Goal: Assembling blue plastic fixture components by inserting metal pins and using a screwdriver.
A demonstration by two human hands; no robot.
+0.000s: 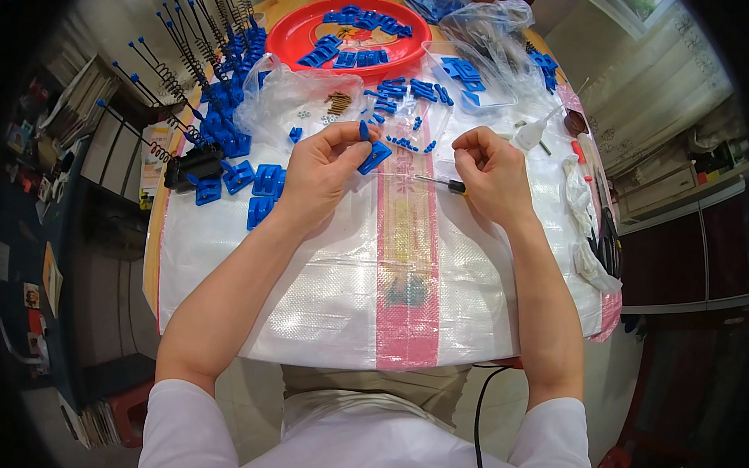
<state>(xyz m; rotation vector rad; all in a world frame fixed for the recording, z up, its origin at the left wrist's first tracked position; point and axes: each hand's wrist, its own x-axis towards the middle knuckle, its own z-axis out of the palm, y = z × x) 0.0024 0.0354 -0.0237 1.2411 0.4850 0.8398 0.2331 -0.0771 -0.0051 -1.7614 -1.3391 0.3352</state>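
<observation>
My left hand pinches a blue plastic clip with a flat base and an upright tab, held above the sheet at mid-table. To its right, my right hand is closed, thumb and forefinger brought together. A screwdriver with a black and yellow handle points left from beneath that hand; the handle's end is hidden in the palm. Whether the fingertips also pinch something small cannot be made out. Left of my left forearm lie several blue clips. Beyond my hands are brass-coloured screws and small blue pieces.
A red basin with blue parts stands at the far side. Blue holders with coiled springs crowd the far left. A clear plastic tub sits far right. Along the right edge lie a white-nozzled bottle and black-handled scissors.
</observation>
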